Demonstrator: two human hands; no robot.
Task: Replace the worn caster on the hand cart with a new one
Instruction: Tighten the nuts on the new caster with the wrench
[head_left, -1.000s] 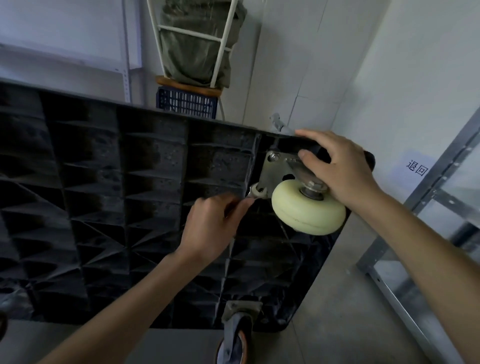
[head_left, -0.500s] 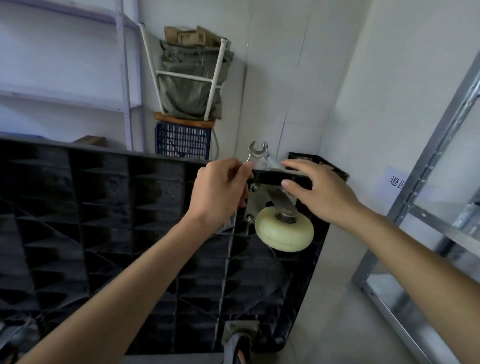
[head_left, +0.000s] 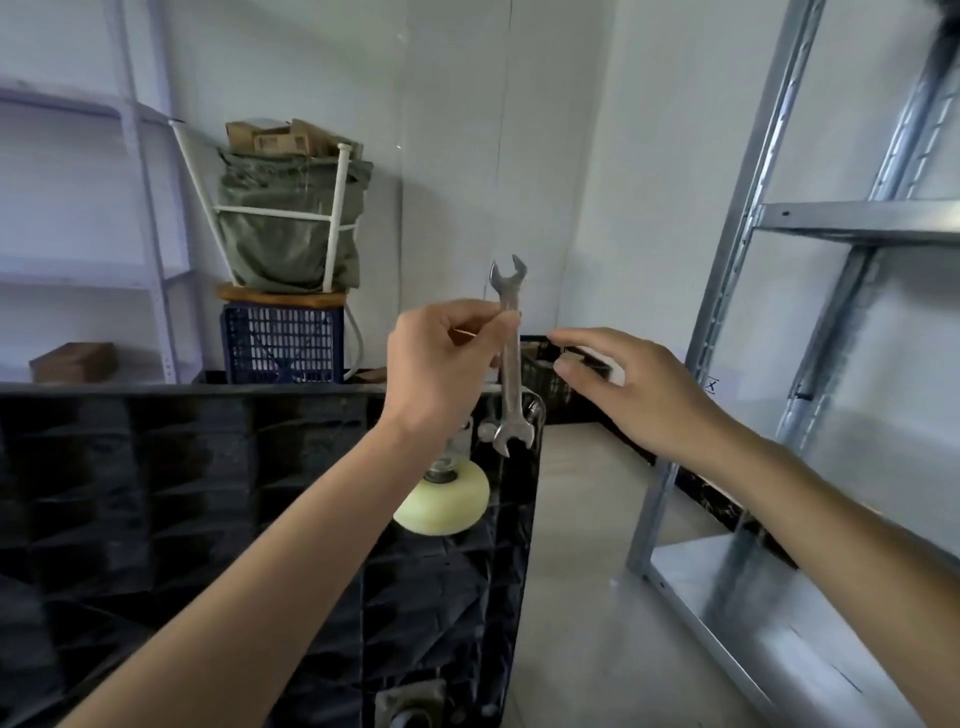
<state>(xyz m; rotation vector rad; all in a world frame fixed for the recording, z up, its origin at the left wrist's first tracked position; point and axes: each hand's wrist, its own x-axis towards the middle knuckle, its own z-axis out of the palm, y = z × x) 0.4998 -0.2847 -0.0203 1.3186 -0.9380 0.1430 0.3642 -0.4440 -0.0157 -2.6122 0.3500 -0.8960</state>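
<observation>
In the head view, the left hand (head_left: 441, 369) sits at the centre of the frame and pinches the shank of a double open-end wrench (head_left: 511, 358) between thumb and fingertips. The wrench stands nearly upright, one open end above the hand and the other hanging down in front of the cart's top edge. The right hand (head_left: 639, 389) hovers just right of the wrench with its fingers loosely extended toward it, holding nothing and not touching the tool.

The hand cart (head_left: 182, 493) stands on its side across the lower left, its black ribbed underside facing the camera. A cream-coloured caster (head_left: 441, 501) is mounted near the cart's upper right corner, below the left wrist, with its metal fork and bolt heads partly hidden by the hand. A second caster (head_left: 410, 709) shows at the bottom edge, mostly cut off.

In the upper left, a blue plastic crate (head_left: 283, 343) carries a green bundle (head_left: 285, 234) inside a white frame. A metal shelving rack (head_left: 779, 312) fills the right side.
</observation>
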